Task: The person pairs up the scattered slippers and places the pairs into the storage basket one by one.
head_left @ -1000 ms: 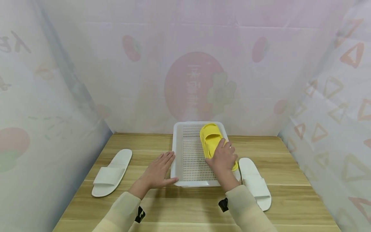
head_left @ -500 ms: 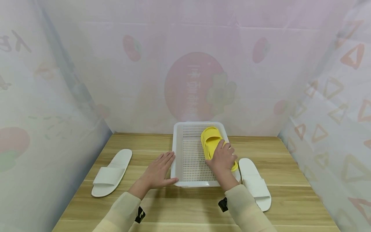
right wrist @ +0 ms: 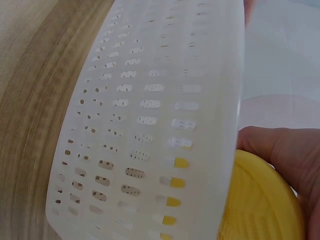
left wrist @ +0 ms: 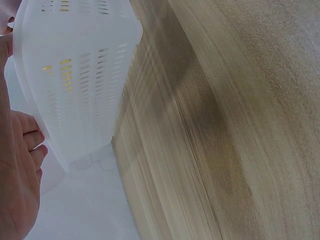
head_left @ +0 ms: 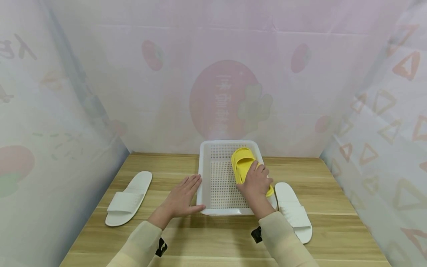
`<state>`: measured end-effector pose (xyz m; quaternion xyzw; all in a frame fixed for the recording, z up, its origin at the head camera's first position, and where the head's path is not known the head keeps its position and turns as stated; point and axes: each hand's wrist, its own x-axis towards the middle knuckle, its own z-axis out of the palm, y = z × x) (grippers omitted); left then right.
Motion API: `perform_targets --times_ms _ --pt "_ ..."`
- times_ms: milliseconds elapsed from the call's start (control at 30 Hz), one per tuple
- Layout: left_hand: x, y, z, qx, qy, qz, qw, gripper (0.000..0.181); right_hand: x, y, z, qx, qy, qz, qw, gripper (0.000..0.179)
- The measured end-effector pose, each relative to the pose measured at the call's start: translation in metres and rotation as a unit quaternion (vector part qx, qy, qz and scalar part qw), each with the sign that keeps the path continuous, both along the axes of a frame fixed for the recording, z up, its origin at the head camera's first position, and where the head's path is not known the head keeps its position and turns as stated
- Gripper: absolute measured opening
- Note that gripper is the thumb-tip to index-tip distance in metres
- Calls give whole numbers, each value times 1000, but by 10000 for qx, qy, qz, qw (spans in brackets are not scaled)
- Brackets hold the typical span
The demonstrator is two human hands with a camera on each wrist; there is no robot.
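Observation:
A white perforated plastic basket (head_left: 230,212) stands against the back wall in the head view. My left hand (head_left: 181,198) rests at its left rim with fingers extended; in the left wrist view its fingertips (left wrist: 39,150) touch the rim. On the basket's right side, my right hand (head_left: 257,185) grips a yellow slipper (head_left: 242,159) from above, around its near half. That slipper lies lengthwise inside the basket, its strap end toward the back. In the right wrist view the yellow sole end (right wrist: 262,200) shows beside the rim, the thumb on it.
One white slipper (head_left: 128,202) lies on the wooden table (head_left: 213,244) to the left. Another white slipper (head_left: 293,211) lies just right of the basket, close to my right forearm. Printed fabric walls (head_left: 166,104) close off the back and both sides.
The yellow slipper's far end has dropped and shifted slightly toward me inside the basket, still under my right hand. The left hand, basket and white slippers have stayed put.

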<state>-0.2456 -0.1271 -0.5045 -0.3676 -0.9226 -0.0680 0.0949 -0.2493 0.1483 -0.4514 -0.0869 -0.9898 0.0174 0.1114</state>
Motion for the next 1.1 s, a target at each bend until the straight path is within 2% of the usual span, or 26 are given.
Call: perform_targets --times_ms 500,1100 --pt "0 0 -1 2 35 -3 10000 95 -2 -6 4 -97 -128 -91 9998 115" --pt "-1 -1 1 -87 -54 65 9999 95 -4 -12 -2 -56 -314 -152 9994 117"
